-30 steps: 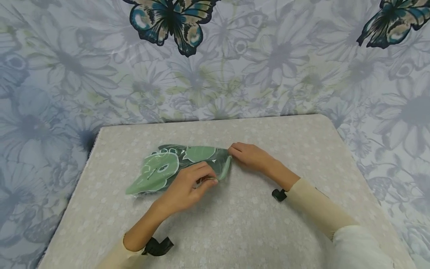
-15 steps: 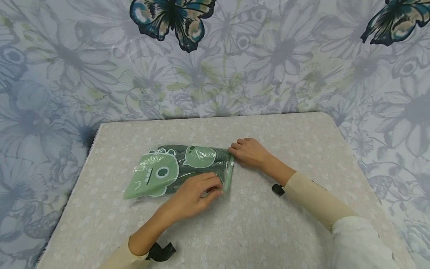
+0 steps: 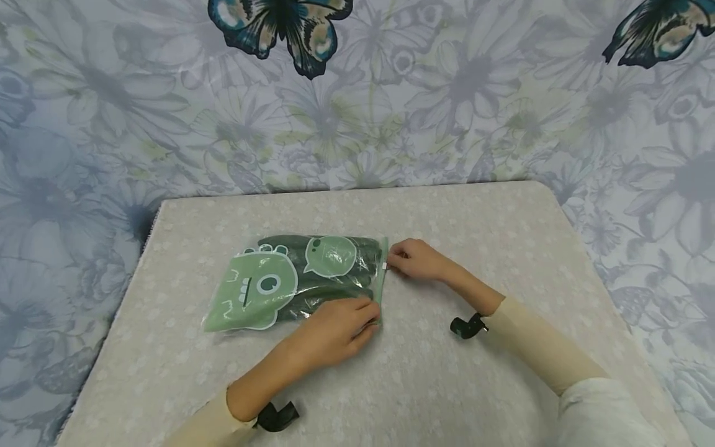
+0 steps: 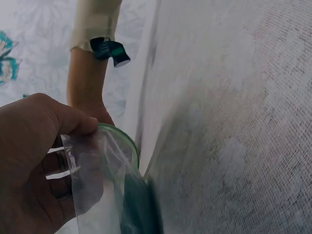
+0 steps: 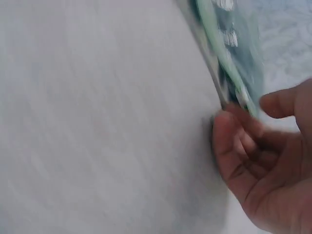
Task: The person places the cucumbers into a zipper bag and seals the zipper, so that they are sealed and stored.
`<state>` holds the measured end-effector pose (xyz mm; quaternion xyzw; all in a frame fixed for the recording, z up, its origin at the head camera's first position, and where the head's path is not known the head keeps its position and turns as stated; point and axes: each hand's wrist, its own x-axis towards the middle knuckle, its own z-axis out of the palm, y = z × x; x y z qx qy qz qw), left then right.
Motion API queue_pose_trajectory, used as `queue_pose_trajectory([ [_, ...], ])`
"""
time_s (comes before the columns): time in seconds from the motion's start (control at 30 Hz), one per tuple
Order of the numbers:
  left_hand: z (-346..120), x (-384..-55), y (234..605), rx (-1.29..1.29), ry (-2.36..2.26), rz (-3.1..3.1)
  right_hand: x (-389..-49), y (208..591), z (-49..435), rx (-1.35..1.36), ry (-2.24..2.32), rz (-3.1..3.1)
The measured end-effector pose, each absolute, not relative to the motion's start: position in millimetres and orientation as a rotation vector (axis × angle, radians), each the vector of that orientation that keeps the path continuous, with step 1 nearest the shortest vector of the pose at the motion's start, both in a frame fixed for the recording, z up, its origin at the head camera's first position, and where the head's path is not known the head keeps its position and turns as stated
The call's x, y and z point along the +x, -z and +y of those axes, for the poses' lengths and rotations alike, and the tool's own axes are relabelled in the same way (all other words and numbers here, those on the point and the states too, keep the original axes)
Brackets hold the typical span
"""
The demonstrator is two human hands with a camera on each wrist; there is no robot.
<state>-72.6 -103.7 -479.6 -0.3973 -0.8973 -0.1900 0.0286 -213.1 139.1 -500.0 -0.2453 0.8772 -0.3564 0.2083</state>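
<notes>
A clear plastic zipper bag [image 3: 335, 292] with green cartoon monster prints lies flat on the table, something dark green showing through it. Along its right end runs a green zip strip [image 3: 384, 248] with a small white slider [image 3: 384, 266]. My left hand [image 3: 341, 329] pinches the near corner of that end; in the left wrist view the thumb [image 4: 80, 122] presses on the clear film. At the slider is my right hand [image 3: 416, 259], its fingertips touching the strip's edge. In the right wrist view its thumb [image 5: 280, 105] stands apart from the bent fingers.
The table [image 3: 475, 217] has a pale patterned cloth. Behind it rises a floral wall covering [image 3: 447, 93] with butterfly prints. Dark straps [image 3: 276, 417] hang at both wrists.
My left hand has shifted right along the bag to its end corner. The bag has flattened out. My right hand has moved from the far corner slightly nearer, to the slider, its thumb now spread.
</notes>
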Motion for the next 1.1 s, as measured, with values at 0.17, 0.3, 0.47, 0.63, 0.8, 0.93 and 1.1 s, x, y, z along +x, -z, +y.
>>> queue_pose_trajectory([
  [0.17, -102.8, -68.7, 478.7, -1.271, 0.537, -2.765, -205.0, 502.2, 130.0, -0.376, 1.256, 2.167],
  [0.3, -105.3, -63.4, 475.7, -1.271, 0.601, -2.761, -206.1, 506.7, 130.2, -0.266, 1.342, 2.076],
  [0.47, -104.0, -58.7, 470.2, -1.308, 0.64, -2.811, -213.7, 503.9, 137.8, -0.23, 1.384, 1.987],
  [0.63, -100.4, -53.7, 468.2, -1.325, 0.69, -2.82, -228.3, 501.3, 143.0, -0.185, 1.433, 1.972],
  [0.8, -92.9, -55.7, 475.2, -1.28, 0.707, -2.86, -246.3, 501.6, 143.5, -0.2, 1.408, 2.078],
  [0.93, -78.2, -65.4, 484.5, -1.225, 0.707, -2.855, -255.2, 501.7, 141.8, -0.226, 1.354, 2.226],
  [1.1, -56.5, -76.6, 493.2, -1.241, 0.749, -2.848, -261.6, 508.2, 144.2, -0.159, 1.343, 2.315],
])
